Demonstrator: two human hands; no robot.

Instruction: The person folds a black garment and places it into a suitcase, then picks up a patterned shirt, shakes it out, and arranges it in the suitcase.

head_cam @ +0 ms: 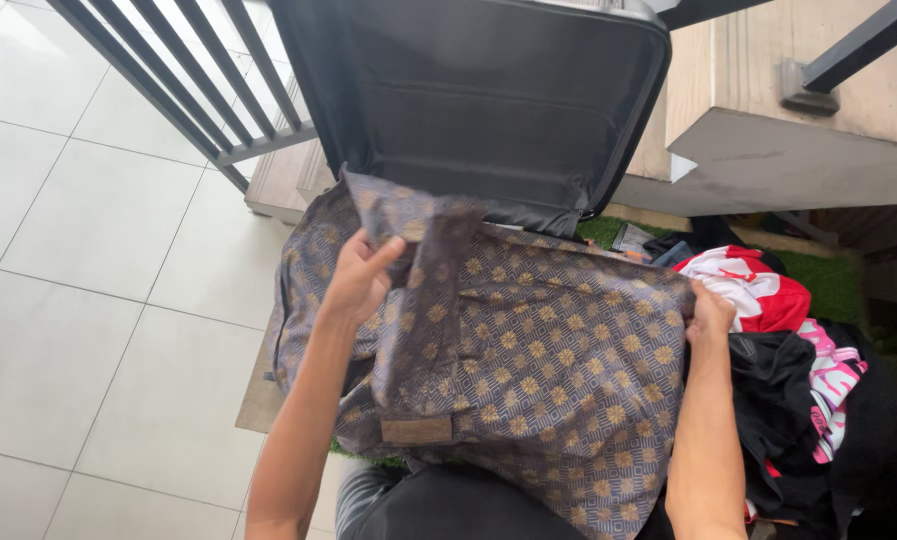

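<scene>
Left hand and right hand pinch the grey-blue gold-patterned cloth; keep edges taut toward the open black suitcase at twelve o'clock.

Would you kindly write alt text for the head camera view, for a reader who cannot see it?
Two bare hands, left hand and right hand, hold a purple patterned garment spread before an open black suitcase. A pile of clothes lies to the right, white floor tiles to the left.

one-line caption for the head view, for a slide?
Two hands, left hand and right hand, grip a patterned shirt over an open black suitcase, clothes pile alongside.
</scene>
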